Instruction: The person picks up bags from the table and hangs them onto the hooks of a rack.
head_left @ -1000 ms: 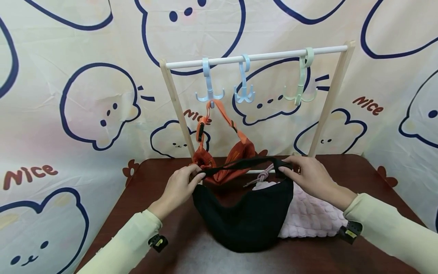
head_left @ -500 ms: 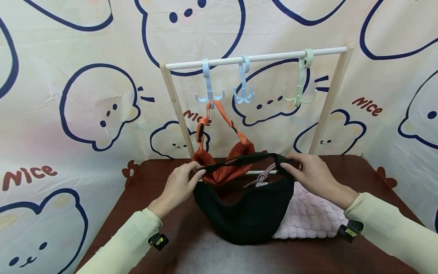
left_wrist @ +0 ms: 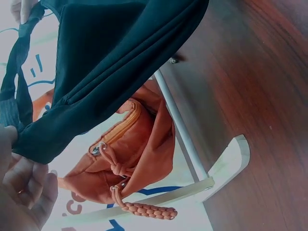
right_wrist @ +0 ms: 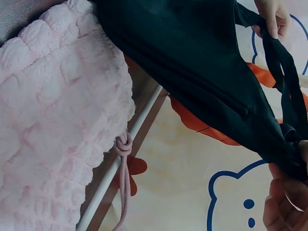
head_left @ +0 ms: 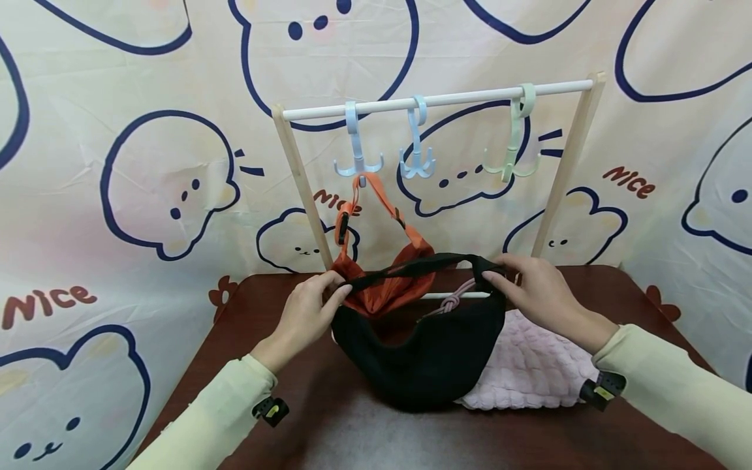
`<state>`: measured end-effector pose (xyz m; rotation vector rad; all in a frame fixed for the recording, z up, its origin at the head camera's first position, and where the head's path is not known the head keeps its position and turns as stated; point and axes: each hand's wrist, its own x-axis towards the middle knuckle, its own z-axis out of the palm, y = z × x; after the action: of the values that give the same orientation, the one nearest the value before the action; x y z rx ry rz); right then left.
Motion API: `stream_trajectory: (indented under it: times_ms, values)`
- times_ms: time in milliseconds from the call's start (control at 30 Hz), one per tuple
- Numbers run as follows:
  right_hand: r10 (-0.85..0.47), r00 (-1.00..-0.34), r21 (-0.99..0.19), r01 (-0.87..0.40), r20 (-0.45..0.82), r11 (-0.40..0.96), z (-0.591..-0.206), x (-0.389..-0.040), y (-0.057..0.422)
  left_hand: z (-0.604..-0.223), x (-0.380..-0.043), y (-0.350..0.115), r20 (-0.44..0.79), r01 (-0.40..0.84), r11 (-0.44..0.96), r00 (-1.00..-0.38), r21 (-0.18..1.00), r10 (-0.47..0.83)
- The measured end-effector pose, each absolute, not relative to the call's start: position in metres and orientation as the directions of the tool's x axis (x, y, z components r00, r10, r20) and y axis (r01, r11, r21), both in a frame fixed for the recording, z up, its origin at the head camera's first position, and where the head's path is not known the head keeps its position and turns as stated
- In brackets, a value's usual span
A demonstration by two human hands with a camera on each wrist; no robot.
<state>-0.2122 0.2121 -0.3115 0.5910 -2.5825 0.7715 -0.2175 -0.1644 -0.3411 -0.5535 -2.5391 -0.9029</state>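
Between my hands hangs a black shoulder bag (head_left: 420, 372), its strap (head_left: 435, 262) arching over the top. My left hand (head_left: 305, 310) pinches the strap's left end between thumb and fingers. At the other end, my right hand (head_left: 537, 297) grips the strap where it meets the bag. In the left wrist view the bag (left_wrist: 106, 57) stretches away from the fingers in folds. Behind it an orange bag (head_left: 390, 287) hangs by its strap from the left blue hook (head_left: 358, 153). A pink quilted bag (head_left: 529, 365) lies on the table to the right, partly covered by the black one.
A wooden rack with a white rail (head_left: 458, 99) stands at the back of the brown table (head_left: 247, 418). Another blue hook (head_left: 418, 153) and a green hook (head_left: 513, 147) hang from the rail. The rack's lower bar (head_left: 455, 296) runs behind the bags.
The black bag has risen slightly, its lower edge moving up and its strap arching higher. Both hands keep their hold on the strap.
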Motion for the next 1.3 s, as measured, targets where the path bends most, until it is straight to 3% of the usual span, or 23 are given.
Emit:
stream_trajectory:
  times_ms: [1300]
  values:
    - [-0.279,-0.748,-0.343,-0.558,0.602,0.756,-0.286,-0.223,0.212,-0.311,-0.221,-0.16,0.614,0.556,0.693,-0.762,0.459,0.205]
